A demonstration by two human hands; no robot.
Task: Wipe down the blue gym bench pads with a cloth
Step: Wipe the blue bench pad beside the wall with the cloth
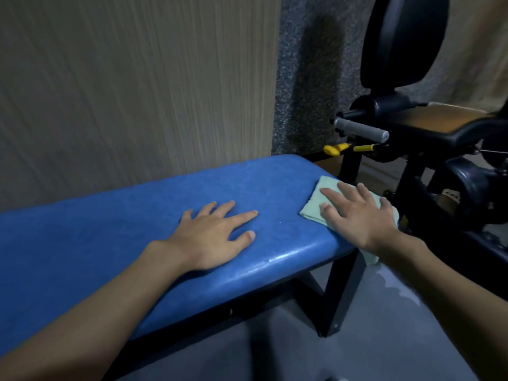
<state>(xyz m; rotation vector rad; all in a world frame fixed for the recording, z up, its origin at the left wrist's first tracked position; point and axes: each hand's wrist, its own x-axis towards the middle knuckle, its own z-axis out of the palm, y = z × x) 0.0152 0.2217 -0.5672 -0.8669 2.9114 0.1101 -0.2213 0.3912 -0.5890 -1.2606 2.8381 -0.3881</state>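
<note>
The right hand (360, 215) lies flat with straight, spread fingers on the folded pale green cloth (316, 204), pressing it against the right end of the long padded blue vinyl bench pad (123, 243). Beneath the heel of this hand the cloth spills over the pad's near edge, and a corner hangs free below the wrist. The left hand (214, 235) rests open and empty on the pad, palm down, well to the left of the cloth, apparently bracing. The main risk is the overhang: a stroke pushed further right or toward the wrist could drag the cloth off the rounded edge to the grey floor (275, 347). Just beyond the fingertips stands a black exercise machine (439, 133) with a grey foam-covered handle (360, 130); a fast sweep outward could knock knuckles against it.
</note>
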